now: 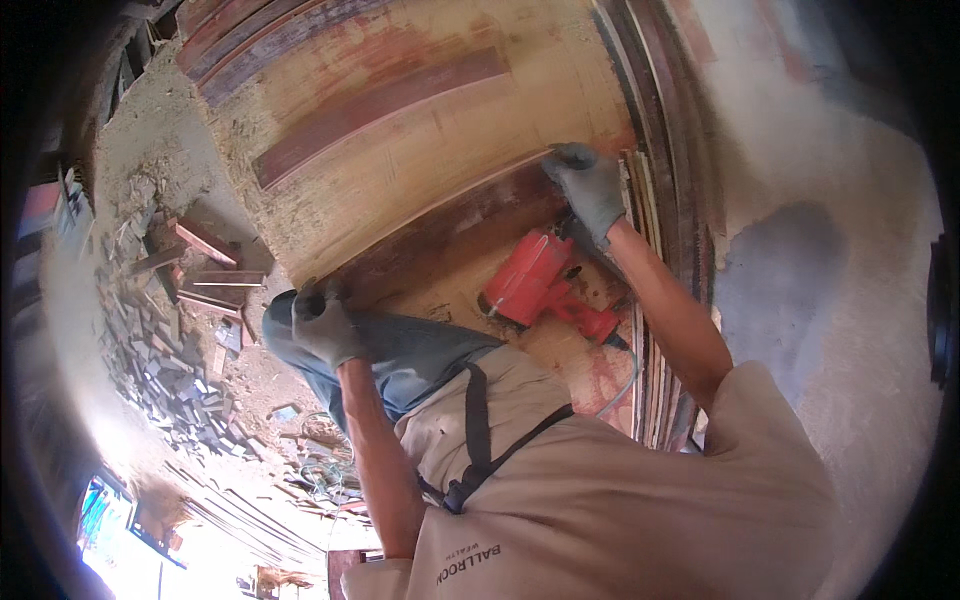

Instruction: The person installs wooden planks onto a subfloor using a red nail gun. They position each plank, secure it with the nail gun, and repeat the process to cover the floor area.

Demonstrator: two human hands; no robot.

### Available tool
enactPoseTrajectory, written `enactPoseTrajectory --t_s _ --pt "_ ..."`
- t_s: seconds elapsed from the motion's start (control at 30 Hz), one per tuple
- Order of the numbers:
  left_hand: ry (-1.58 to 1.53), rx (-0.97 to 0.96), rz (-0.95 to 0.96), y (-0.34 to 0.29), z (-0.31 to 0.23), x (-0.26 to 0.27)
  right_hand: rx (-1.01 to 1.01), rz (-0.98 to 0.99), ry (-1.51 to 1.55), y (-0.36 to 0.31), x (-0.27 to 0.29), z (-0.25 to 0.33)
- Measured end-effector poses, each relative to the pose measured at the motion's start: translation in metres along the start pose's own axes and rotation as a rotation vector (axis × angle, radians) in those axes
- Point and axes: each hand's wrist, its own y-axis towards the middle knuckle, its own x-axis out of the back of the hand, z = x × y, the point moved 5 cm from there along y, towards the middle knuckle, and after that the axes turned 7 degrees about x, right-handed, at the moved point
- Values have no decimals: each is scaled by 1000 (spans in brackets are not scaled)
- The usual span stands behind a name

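A long dark reddish-brown wooden plank (450,232) lies across in front of me, above a tan work surface (400,190). My left hand (325,328), in a grey glove with dark fingertips, is closed around the plank's left end, beside my knee. At the other end my right hand (588,188), gloved the same way, grips the plank with its fingers over the far edge. Close below the right hand rests a red power tool (535,278) with a cord; its exact kind I cannot make out. The thumbs and plank ends are partly hidden.
Beyond the held plank lies another reddish plank (385,112). Long boards (665,200) are stacked along the right side, with more boards (265,45) at the far left. Wood offcuts (175,370) litter the floor at left. The tool's cord (632,375) trails toward me.
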Motion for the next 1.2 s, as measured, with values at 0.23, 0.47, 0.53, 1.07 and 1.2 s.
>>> enactPoseTrajectory --t_s 0.23,0.47,0.53,1.07,1.2 --pt "456 -984 105 -76 -116 -76 72 -51 -92 1 -2 9" --pt "418 -682 320 -70 -108 -115 58 -75 -47 5 0 2" --pt "417 -676 321 -67 -107 -117 79 -14 -57 4 -1 9" --pt "405 -758 284 -69 -111 -119 29 355 -961 -184 12 -103" --pt "440 -789 256 -67 -106 -117 162 362 -593 -170 42 -2"
